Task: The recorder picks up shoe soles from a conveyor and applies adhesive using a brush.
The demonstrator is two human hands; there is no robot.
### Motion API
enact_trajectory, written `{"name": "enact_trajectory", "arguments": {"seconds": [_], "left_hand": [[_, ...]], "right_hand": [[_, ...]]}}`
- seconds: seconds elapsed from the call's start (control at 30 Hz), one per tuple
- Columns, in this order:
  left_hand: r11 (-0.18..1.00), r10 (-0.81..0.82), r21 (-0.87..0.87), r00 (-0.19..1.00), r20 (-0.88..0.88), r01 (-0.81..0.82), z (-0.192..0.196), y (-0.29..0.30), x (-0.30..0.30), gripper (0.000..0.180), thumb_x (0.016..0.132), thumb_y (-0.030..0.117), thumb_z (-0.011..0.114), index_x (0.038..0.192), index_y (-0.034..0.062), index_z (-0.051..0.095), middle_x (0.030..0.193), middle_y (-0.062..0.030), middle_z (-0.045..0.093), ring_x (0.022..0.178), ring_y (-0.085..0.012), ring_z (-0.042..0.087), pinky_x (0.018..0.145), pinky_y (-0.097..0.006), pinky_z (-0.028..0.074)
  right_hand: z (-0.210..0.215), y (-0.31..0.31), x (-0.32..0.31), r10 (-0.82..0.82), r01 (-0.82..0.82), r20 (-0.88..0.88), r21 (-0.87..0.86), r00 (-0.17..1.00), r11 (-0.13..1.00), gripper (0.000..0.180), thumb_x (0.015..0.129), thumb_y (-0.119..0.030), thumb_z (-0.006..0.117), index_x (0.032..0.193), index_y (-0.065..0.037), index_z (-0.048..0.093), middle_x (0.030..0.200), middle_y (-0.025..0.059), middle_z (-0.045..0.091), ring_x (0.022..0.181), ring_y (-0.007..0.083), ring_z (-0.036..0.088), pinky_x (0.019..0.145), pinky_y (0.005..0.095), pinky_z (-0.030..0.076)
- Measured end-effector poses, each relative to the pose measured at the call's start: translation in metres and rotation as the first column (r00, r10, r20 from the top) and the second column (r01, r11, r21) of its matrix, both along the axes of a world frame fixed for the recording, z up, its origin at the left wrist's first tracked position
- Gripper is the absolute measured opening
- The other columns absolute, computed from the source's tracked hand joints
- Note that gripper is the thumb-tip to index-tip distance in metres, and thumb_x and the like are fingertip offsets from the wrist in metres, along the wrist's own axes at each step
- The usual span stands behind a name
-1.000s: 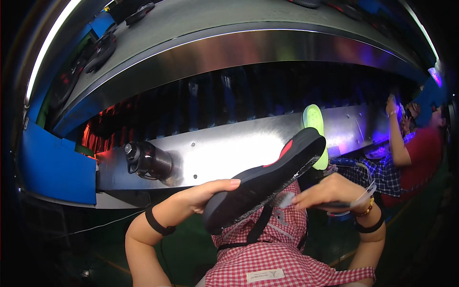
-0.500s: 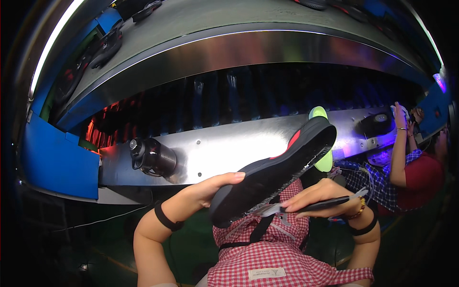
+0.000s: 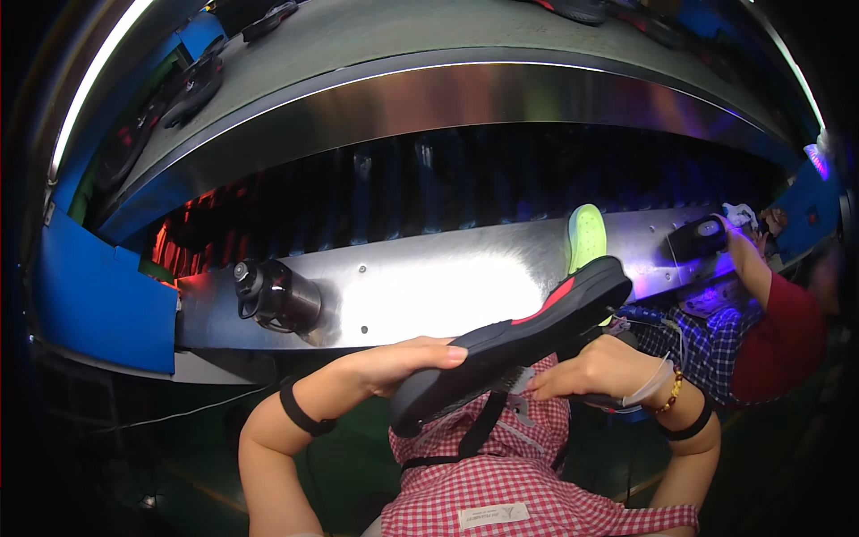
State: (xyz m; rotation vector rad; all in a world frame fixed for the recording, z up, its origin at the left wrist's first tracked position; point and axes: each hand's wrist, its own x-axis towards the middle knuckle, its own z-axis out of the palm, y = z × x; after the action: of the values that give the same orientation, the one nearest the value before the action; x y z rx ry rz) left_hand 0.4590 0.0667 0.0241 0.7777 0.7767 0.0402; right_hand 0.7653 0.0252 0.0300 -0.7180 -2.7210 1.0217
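Note:
My left hand (image 3: 394, 362) is closed on the near left end of a black sports shoe (image 3: 528, 327) with a red patch on its side, thumb along the edge. The shoe slants up to the right, its dark underside facing me. A brush (image 3: 516, 379) with pale bristles is pinched in my right hand (image 3: 591, 371), just below the shoe's underside. Its dark handle is mostly hidden by the fingers. Whether the bristles touch the shoe I cannot tell. Behind the far end of the shoe, a yellow-green sole-shaped piece (image 3: 586, 234) lies on the metal bench (image 3: 429, 300), partly covered.
A dark bottle (image 3: 277, 297) stands on the bench at left. Above, a conveyor belt (image 3: 403, 31) carries several dark shoes (image 3: 192, 89). At right sits a co-worker in a red sleeve (image 3: 787, 336), one hand by another black shoe (image 3: 698, 240).
The shoe has tilted, showing less of its underside, and its far end has dropped. My right hand has turned and moved slightly left. The co-worker's hand has come down to the shoe there.

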Motion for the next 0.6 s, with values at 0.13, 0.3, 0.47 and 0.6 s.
{"name": "enact_trajectory", "arguments": {"seconds": [0.13,0.3,0.47,0.6], "left_hand": [[1.000,-0.010,-0.023,0.999,-0.042,0.009,0.005,0.000,-0.003,0.065,0.090,0.043,0.058,0.133,-0.0037,0.045,0.118,-0.0177,0.060,0.099,-0.0203,0.063,0.086,-0.031,0.053],[0.996,0.064,-0.051,0.996,-0.067,-0.068,0.004,-0.007,-0.008,0.066,0.089,0.043,0.059,0.133,-0.0042,0.045,0.119,-0.0177,0.060,0.100,-0.0202,0.062,0.088,-0.030,0.051],[0.998,0.055,0.017,0.998,-0.034,-0.055,0.001,-0.005,-0.012,0.065,0.088,0.041,0.060,0.132,-0.0048,0.047,0.116,-0.0164,0.060,0.099,-0.0187,0.062,0.085,-0.030,0.052],[0.997,0.072,0.009,0.993,-0.088,-0.072,-0.001,-0.006,-0.011,0.065,0.088,0.042,0.060,0.131,-0.0048,0.047,0.115,-0.0161,0.060,0.099,-0.0179,0.062,0.084,-0.030,0.053]], "right_hand": [[0.000,-0.004,0.023,-0.097,0.101,-0.181,0.014,0.979,0.995,0.031,0.078,-0.007,0.061,0.107,-0.016,0.067,0.116,0.0016,0.066,0.096,0.0196,0.067,0.074,0.0296,0.055],[-0.006,-0.013,0.044,-0.165,0.163,-0.052,-0.044,0.985,0.986,0.023,0.078,-0.004,0.066,0.100,-0.011,0.069,0.106,0.0043,0.070,0.095,0.0227,0.068,0.080,0.0305,0.055],[-0.022,0.000,0.056,-0.293,0.290,-0.312,-0.058,0.904,0.955,0.024,0.078,-0.003,0.071,0.102,-0.006,0.069,0.106,0.0106,0.070,0.095,0.0247,0.069,0.081,0.0316,0.056],[-0.025,-0.003,0.064,-0.251,0.223,-0.235,-0.141,0.939,0.965,0.023,0.082,-0.007,0.069,0.105,-0.006,0.068,0.106,0.0107,0.069,0.097,0.0249,0.068,0.084,0.0316,0.054]]}}
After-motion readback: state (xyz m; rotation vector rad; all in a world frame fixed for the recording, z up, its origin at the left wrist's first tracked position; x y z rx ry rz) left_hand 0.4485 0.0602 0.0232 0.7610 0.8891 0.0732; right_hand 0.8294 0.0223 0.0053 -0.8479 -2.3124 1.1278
